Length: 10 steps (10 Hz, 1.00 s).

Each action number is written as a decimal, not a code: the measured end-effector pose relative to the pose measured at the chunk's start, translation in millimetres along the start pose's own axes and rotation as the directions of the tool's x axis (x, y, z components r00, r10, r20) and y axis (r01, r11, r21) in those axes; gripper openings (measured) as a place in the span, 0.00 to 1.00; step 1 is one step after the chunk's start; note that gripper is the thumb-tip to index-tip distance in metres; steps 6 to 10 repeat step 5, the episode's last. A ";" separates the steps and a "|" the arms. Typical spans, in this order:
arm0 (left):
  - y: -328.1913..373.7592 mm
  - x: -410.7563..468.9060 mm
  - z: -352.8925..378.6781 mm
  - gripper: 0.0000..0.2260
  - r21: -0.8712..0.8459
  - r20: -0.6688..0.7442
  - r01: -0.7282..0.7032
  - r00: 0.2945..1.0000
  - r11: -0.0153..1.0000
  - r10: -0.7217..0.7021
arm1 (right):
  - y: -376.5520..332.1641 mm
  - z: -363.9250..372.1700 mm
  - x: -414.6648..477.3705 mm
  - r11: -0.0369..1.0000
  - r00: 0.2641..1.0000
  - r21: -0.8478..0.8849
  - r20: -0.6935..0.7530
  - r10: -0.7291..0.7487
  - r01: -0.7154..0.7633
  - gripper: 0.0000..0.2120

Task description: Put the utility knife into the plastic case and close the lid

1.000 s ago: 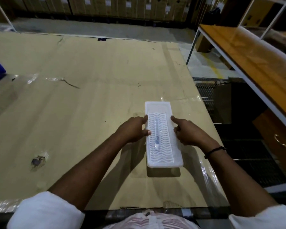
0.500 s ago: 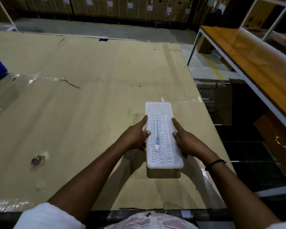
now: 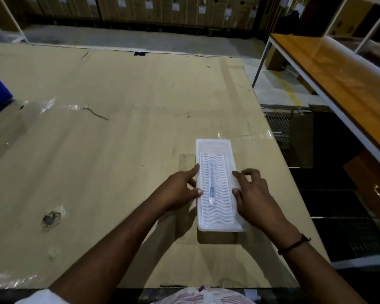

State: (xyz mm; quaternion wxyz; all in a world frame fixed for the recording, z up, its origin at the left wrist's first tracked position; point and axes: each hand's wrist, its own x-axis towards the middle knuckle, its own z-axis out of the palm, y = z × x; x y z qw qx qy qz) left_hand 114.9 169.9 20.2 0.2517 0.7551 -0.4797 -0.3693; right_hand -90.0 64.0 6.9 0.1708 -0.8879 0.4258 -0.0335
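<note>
Now both hands flank the plastic case (image 3: 217, 187): the left hand (image 3: 178, 190) with thumb and forefinger touching its left edge, the right hand (image 3: 253, 198) spread looser than half a second ago, fingertips at the right edge, neither grip clenched. Through the closed, translucent lid (image 3: 215, 150), ribbed with wavy slots, the slim utility knife (image 3: 211, 185) lies lengthwise. Beneath is a cardboard-covered worktop (image 3: 119, 139), creased and stained.

Right hand (image 3: 253, 200) slid nearer along plastic case (image 3: 217, 224); fingers now spread.
</note>
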 end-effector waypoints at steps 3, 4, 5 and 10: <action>18.8 12.6 -2.7 0.38 0.630 0.112 -0.028 0.992 0.776 -0.056 | -10.6 -8.8 10.1 0.965 0.988 -0.244 0.137 -0.064 0.096 0.37; 22.8 13.3 -4.3 0.38 0.654 0.107 -0.026 0.992 0.756 -0.059 | -9.2 -13.3 11.8 0.968 0.991 -0.237 0.123 -0.058 0.086 0.35; 27.3 8.3 -11.5 0.39 0.679 0.096 -0.061 0.995 0.732 -0.006 | -11.4 -19.7 13.5 0.965 0.992 -0.236 0.069 -0.105 0.118 0.29; 27.3 8.3 -11.5 0.39 0.679 0.096 -0.061 0.995 0.732 -0.006 | -11.4 -19.7 13.5 0.965 0.992 -0.236 0.069 -0.105 0.118 0.29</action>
